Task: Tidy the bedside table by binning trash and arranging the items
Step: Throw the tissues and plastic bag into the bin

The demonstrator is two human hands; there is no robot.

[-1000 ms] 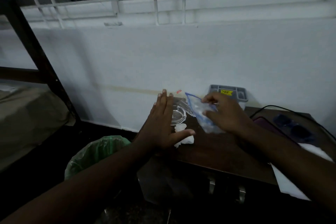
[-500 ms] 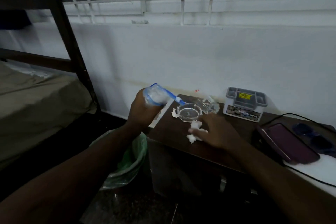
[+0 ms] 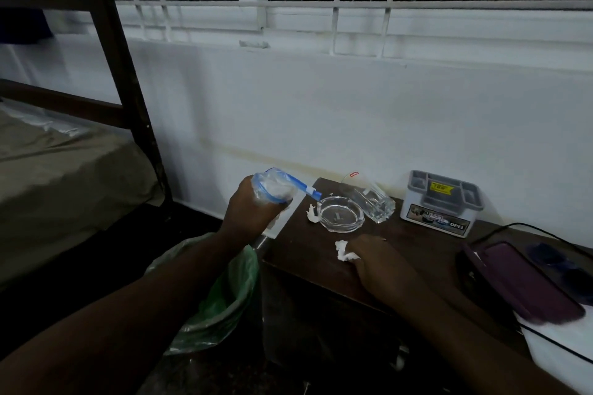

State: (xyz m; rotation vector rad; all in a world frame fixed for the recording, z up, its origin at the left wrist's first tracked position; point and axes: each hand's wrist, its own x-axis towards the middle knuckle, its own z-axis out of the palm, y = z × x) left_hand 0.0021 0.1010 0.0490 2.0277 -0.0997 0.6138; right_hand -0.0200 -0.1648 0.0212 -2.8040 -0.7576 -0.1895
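Nearest the camera, two bare forearms are reaching forward over a dark floor. Below the left arm, a bin lined with a green bag is standing just beside the left edge of the wooden desk. On the right, a purple phone is lying on the desk's right part, with a black cable curving behind it. The right hand is resting on the desk top, its grip pinching a crumpled white tissue at the fingertips. The left hand is held up off the desk's left edge, above the bin, its grip clamped round a scrunched clear plastic bag with a blue zip strip. Beyond the right hand, a clear glass ashtray is sitting on the desk, a small scrap of white tissue touching its left rim. A drinking glass is lying on its side just behind the ashtray. Right of it, a grey and white organiser box is standing against the white wall. To the far left, a bed with a dark frame is showing.
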